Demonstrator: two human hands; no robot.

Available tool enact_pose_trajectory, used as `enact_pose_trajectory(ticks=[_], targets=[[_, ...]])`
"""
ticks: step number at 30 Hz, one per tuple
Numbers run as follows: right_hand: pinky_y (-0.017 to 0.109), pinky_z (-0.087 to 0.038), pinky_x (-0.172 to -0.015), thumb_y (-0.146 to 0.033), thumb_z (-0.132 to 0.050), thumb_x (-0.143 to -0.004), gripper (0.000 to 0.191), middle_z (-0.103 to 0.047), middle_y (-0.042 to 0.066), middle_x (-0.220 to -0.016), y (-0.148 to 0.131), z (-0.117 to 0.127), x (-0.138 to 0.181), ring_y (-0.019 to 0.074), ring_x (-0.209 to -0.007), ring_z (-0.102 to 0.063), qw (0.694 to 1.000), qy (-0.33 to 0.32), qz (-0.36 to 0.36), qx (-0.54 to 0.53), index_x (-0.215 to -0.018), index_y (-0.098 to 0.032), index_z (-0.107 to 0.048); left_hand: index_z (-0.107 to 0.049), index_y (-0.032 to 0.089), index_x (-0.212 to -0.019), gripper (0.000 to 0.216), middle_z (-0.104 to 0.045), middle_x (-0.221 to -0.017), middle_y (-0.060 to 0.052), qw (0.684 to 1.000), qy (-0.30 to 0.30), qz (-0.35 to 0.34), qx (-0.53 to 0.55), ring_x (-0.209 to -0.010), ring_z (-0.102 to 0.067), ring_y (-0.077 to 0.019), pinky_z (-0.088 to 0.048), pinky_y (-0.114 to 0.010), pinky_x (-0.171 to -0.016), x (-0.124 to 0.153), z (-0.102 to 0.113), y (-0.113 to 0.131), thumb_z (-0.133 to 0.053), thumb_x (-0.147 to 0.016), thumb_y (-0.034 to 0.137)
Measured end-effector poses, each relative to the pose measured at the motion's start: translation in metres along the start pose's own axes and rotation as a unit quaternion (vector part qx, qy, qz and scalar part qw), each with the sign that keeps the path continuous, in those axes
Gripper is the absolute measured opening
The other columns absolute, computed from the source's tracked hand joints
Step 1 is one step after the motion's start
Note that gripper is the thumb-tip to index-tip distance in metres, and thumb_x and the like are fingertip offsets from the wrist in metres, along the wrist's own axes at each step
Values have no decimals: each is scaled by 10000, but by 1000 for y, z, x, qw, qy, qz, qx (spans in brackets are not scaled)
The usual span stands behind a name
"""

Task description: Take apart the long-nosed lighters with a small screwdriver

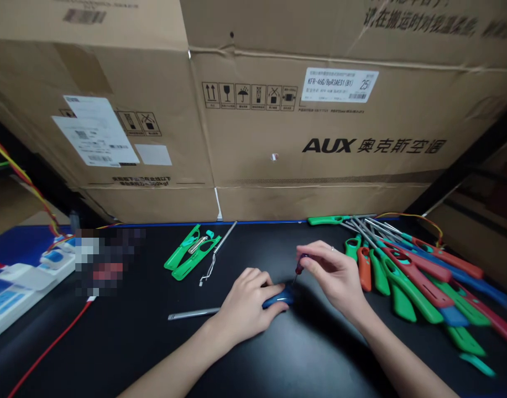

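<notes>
My left hand (251, 301) is closed around a blue gas lighter (278, 298) and presses it on the black table. The lighter's metal tube (193, 314) sticks out to the left from under the hand. A small screwdriver (300, 265) with a dark red handle is pinched in my right hand (334, 271). It stands nearly upright, its tip at the right end of the lighter's blue body. Whether the tip sits in a screw is too small to tell.
To the left lie opened green lighter shells (195, 257) and a loose metal tube with wires (220, 249). A pile of lighters (419, 276) covers the right side. A white power strip (25, 293) with a red cord (54, 342) is at far left. Cardboard boxes (253, 127) stand behind.
</notes>
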State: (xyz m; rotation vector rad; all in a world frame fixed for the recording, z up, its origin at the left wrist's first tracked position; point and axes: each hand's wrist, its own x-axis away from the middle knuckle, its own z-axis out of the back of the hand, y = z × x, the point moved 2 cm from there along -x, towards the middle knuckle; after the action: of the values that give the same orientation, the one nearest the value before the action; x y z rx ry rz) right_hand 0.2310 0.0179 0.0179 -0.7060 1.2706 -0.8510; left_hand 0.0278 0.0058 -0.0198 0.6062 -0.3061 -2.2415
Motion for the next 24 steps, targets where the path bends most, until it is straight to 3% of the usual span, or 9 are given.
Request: enact_pose_trajectory(ticks=[4, 8, 11, 17, 20, 24], targets=[[300, -602, -759, -371, -615, -1003, 238, -693, 95, -1023, 2, -5, 1, 181, -897, -683, 1000, 16, -10, -18, -1087, -206, -765, -757, 302, -1149, 301, -678, -885, -11, 1000, 0, -3, 3, -860, -590, -174, -459, -333, -809, 0, 1, 0, -741, -882, 441], [277, -592, -687, -400, -687, -955, 229, -679, 72, -952, 2, -8, 2, 158, -784, -669, 999, 31, -5, -43, -1053, -212, -775, -761, 306, -1144, 298, -676, -879, -8, 1000, -5, 1, -5, -863, -593, -174, -459, -334, -818, 0, 2, 1, -736, -884, 451], [294, -597, -752, -381, -599, -1016, 245, -705, 66, -929, 3, -10, 4, 157, -788, -688, 997, 21, -34, -59, -1105, -212, -751, -762, 309, -1139, 294, -676, -884, -9, 1000, -12, 3, -10, -872, -594, -177, -456, -335, -824, 0, 3, 1, -725, -890, 462], [262, -575, -682, -350, -677, -966, 186, -676, 67, -955, -1, -9, 6, 150, -796, -656, 999, 26, -7, -40, -1068, -216, -758, -759, 305, -1153, 306, -684, -900, -7, 1000, -14, 3, -11, -875, -595, -177, -453, -339, -825, -1, 3, 2, -726, -890, 458], [287, -577, -755, -313, -585, -1021, 208, -695, 73, -979, -3, -9, 7, 160, -863, -666, 1000, 4, -5, -20, -1118, -226, -747, -758, 303, -1150, 300, -685, -912, -8, 1000, -22, 6, -8, -888, -599, -180, -453, -346, -839, -1, 2, 2, -715, -898, 459], [295, -566, -767, -314, -695, -952, 159, -663, 68, -972, -6, -8, 8, 168, -875, -648, 1000, 8, 24, 2, -1058, -217, -763, -753, 304, -1167, 309, -685, -912, -8, 1000, -25, 6, -4, -880, -597, -177, -446, -347, -841, -1, 2, 0, -707, -904, 458]])
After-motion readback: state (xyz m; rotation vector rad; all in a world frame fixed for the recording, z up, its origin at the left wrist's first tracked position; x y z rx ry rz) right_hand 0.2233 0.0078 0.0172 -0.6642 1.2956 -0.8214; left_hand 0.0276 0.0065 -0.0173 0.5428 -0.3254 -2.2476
